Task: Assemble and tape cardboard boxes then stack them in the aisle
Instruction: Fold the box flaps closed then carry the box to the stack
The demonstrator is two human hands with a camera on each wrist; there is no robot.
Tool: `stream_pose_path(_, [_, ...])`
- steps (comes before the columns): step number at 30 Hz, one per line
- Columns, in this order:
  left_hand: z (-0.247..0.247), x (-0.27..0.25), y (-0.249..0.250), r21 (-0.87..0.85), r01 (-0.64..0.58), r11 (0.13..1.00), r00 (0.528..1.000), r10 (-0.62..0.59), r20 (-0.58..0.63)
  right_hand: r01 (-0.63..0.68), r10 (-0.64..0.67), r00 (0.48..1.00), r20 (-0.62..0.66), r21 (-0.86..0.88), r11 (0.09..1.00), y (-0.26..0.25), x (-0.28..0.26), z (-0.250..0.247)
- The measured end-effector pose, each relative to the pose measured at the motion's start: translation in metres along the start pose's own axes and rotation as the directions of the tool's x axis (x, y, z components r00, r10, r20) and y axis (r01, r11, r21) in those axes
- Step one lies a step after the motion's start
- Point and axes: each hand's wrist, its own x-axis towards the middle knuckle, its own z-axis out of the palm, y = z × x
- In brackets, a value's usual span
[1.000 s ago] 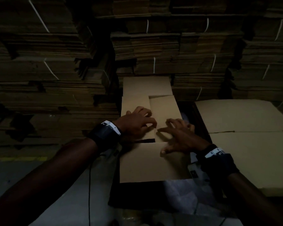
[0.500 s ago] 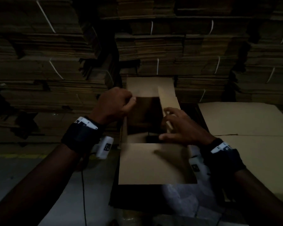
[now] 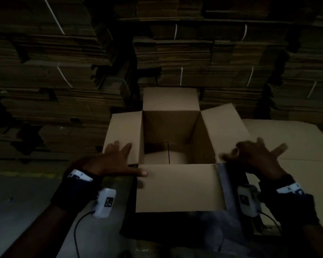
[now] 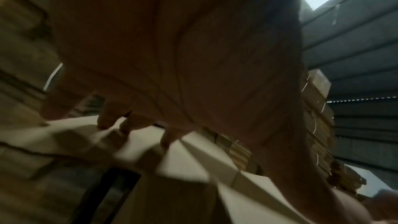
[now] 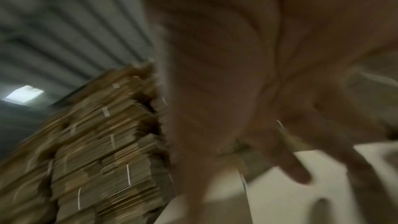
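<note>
Head view. We read this as the assembly step, top end: the cardboard box [image 3: 175, 146] stands upright in front of us with all four flaps splayed out and the mouth wide open. No tape on this end that we can see. Our left hand [image 3: 116, 161] lies spread and flat on the left flap [image 3: 123, 133], thumb reaching onto the near flap [image 3: 177, 187]. Our right hand [image 3: 257, 157] is blurred beside the right flap [image 3: 224, 131], fingers splayed, gripping nothing; we cannot tell whether it touches the flap. Next move, in our judgement: fold the flaps in order and hold the seam shut for taping. No tape tool is in sight.

Around us: flat cardboard sheets [image 3: 296, 146] lie just right of the box, close enough to crowd the right flap. Strapped bundles of flattened cartons [image 3: 175, 53] wall off the far side. Grey floor [image 3: 26, 198] to the left looks free for stacking.

Left wrist view. Palm fills most of it; fingertips [image 4: 103, 122] press straight onto pale cardboard.

Right wrist view. Heavy blur. Fingers [image 5: 286, 164] spread above pale cardboard, and a bundle stack [image 5: 96, 142] rises at left.
</note>
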Motion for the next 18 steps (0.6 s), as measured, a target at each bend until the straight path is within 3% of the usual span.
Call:
stream_pose_path(2, [0.015, 0.006, 0.004, -0.051, -0.009, 0.999, 0.999, 0.011, 0.042, 0.045, -0.074, 0.960, 0.268, 0.112, 0.993, -0.009, 0.002, 0.007])
stream_pose_path(4, [0.032, 0.014, 0.007, -0.105, -0.070, 0.992, 0.997, 0.073, 0.023, 0.078, -0.158, 0.914, 0.374, 0.221, 0.972, -0.018, 0.001, 0.025])
stream_pose_path(5, [0.041, 0.018, 0.008, -0.154, -0.115, 0.981, 0.993, 0.115, -0.012, 0.099, -0.197, 0.913, 0.357, 0.276, 0.956, -0.022, 0.000, 0.036])
stream_pose_path(7, [0.059, 0.020, 0.011, -0.248, -0.211, 0.946, 0.973, 0.178, -0.148, 0.142, -0.238, 0.950, 0.200, 0.402, 0.905, -0.025, -0.002, 0.063])
stream_pose_path(10, [0.083, 0.020, 0.017, -0.292, -0.289, 0.912, 0.903, 0.158, -0.400, 0.220, -0.223, 0.973, -0.064, 0.552, 0.804, -0.025, -0.003, 0.095])
stream_pose_path(12, [0.096, 0.027, 0.019, -0.290, -0.310, 0.905, 0.852, 0.130, -0.506, 0.275, -0.235, 0.961, -0.143, 0.540, 0.795, -0.020, -0.002, 0.105])
stream_pose_path(15, [0.108, 0.037, 0.022, -0.368, -0.357, 0.858, 0.821, 0.101, -0.562, 0.266, -0.223, 0.964, -0.145, 0.508, 0.819, -0.016, 0.002, 0.098])
stream_pose_path(18, [0.109, 0.044, 0.034, -0.354, -0.347, 0.868, 0.807, 0.084, -0.584, 0.119, -0.128, 0.992, -0.009, 0.434, 0.893, -0.018, 0.011, 0.086])
